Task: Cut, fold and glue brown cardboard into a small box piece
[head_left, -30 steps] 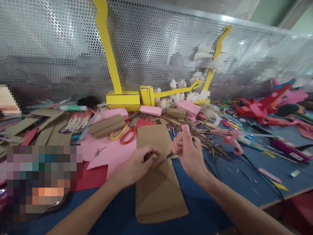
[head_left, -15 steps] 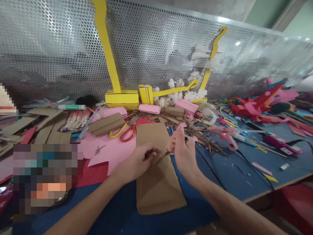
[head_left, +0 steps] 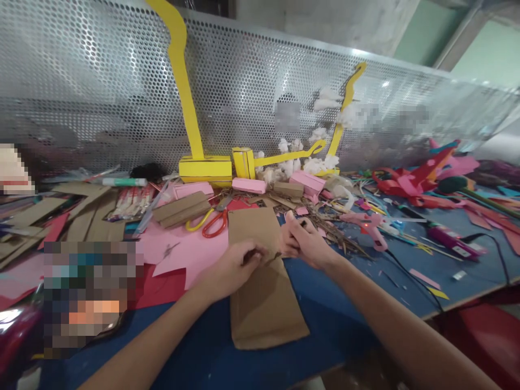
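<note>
A long piece of brown cardboard lies on the blue table, narrowing near its middle where both hands meet it. My left hand rests on its left side, fingers curled together at the narrow part; what they pinch, if anything, is hidden. My right hand is closed at the right edge of the cardboard, wrapped round a small dark tool that is mostly hidden by the fingers. Red and yellow scissors lie just left of the upper cardboard, over pink paper.
Yellow paper shapes stand behind, against a perforated metal panel. A pink glue gun with a black cable lies to the right, near twigs. Cardboard strips are piled at the left. Red paper lies left of my left hand.
My right hand has turned and moved slightly up at the cardboard's right edge, its forearm now lower to the right. My left hand stays nearly in place. The view has shifted slightly.
</note>
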{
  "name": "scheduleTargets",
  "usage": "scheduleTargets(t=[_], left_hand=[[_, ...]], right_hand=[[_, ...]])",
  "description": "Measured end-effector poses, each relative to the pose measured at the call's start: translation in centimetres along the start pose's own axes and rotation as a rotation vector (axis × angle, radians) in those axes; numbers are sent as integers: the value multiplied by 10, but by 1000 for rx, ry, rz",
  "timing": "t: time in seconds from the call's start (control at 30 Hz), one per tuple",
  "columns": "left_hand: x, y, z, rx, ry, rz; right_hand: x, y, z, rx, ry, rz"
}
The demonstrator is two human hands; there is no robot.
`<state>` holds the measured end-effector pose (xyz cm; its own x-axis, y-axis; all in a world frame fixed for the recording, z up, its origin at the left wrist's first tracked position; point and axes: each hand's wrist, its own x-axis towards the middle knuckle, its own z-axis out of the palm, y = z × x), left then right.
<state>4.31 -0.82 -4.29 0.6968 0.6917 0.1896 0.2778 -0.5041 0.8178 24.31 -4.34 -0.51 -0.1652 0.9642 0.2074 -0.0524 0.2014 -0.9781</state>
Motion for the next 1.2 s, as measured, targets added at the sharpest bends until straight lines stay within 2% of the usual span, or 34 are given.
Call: scheduleTargets(t=[0.23,0.4,0.53,0.7,1.2], left_hand=[[0,0,4,83,-1,35],[-7,4,13,401,-47,193],[-10,-1,21,589,-85,206],[-9,-6,23,661,-113,179],[-10,-3,22,712,-100,197]], right_hand=[[-1,7,6,67,76,-24],[-11,16,15,92,227,-102],[-18,21,17,79,295,-138],[-24,24,19,33,285,-155],[-28,30,19,-107,205,-214]])
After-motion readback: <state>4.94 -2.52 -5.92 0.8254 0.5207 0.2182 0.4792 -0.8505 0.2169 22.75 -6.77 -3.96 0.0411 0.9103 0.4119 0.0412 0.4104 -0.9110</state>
